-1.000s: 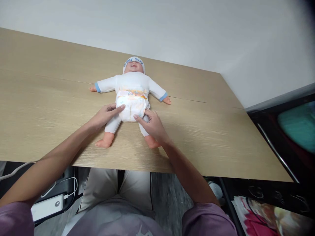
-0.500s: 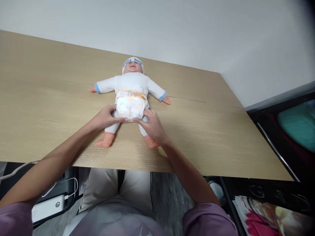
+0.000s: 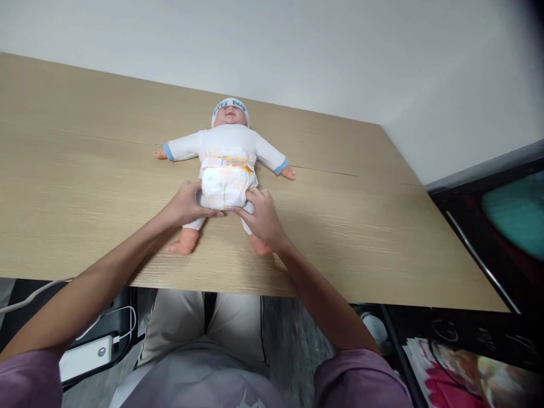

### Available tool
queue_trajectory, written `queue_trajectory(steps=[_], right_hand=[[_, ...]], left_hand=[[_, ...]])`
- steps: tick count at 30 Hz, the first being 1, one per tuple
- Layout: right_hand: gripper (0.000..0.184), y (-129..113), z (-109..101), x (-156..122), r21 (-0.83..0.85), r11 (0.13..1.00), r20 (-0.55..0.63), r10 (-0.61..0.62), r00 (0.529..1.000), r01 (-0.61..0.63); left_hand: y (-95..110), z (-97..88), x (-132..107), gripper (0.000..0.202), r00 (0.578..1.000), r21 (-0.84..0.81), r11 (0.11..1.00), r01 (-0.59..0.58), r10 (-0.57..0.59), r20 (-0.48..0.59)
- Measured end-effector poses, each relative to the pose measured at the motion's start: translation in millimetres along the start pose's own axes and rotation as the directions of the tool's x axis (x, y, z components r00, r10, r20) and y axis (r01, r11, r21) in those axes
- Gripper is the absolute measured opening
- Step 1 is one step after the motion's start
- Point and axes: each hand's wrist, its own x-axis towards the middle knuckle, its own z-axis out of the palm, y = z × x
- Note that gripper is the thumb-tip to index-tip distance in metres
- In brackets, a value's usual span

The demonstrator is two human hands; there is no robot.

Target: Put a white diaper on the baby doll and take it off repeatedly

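Note:
A baby doll (image 3: 227, 137) in white clothes with blue cuffs lies on its back on the table, its legs toward me. Round its hips sits a white diaper (image 3: 225, 184) with an orange printed waistband. My left hand (image 3: 189, 203) grips the diaper's edge at the leg on the left side, thumb along the crotch. On the other side my right hand (image 3: 261, 212) pinches the opposite leg edge, its thumb pointing in to the middle. Both thumbs nearly meet below the diaper. Some fingertips are hidden under the diaper's sides.
The wooden table (image 3: 361, 226) reaches back to a pale wall (image 3: 297, 51). A white power bank (image 3: 85, 358) with a cable lies on a dark seat below the left edge. Dark furniture (image 3: 480, 243) stands at the right, with colourful packages (image 3: 459, 374) lower down.
Both hands stay at the diaper's leg edges. The left thumb has shifted slightly down and right along the crotch; the doll lies in the same place.

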Motion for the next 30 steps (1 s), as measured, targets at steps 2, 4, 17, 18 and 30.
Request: queue_trajectory(steps=[2, 4, 17, 18, 30], right_hand=[[0.04, -0.9, -0.8, 0.3, 0.012, 1.0, -0.005, -0.002, 1.0, 0.002], [0.034, -2.3, -1.7, -0.6, 0.028, 1.0, -0.011, 0.001, 1.0, -0.001], [0.063, -28.8, -19.3, -65.2, 0.292, 0.945, -0.045, 0.166, 0.985, -0.146], [0.062, -29.6, -22.4, -68.8, 0.314, 0.938, -0.049, 0.172, 0.984, -0.148], [0.062, 79.9, -38.0, 55.1, -0.27, 0.949, -0.413, 0.039, 0.91, -0.163]], left_hand=[[-2.7, 1.3, 1.5, 0.061, 0.998, 0.082, 0.996, -0.046, 0.049, -0.025], [-6.4, 0.4, 2.4, 0.052, 0.995, 0.115, 0.989, -0.094, 0.098, -0.028], [2.7, -21.5, -27.1, 0.07, 0.995, -0.32, 0.943, 0.097, -0.084, 0.053], [2.8, -22.5, -30.8, 0.07, 0.996, -0.342, 0.935, 0.091, -0.086, 0.031], [-20.4, -64.4, 59.0, 0.067, 0.887, 0.631, 0.775, -0.016, 0.302, -0.349]])
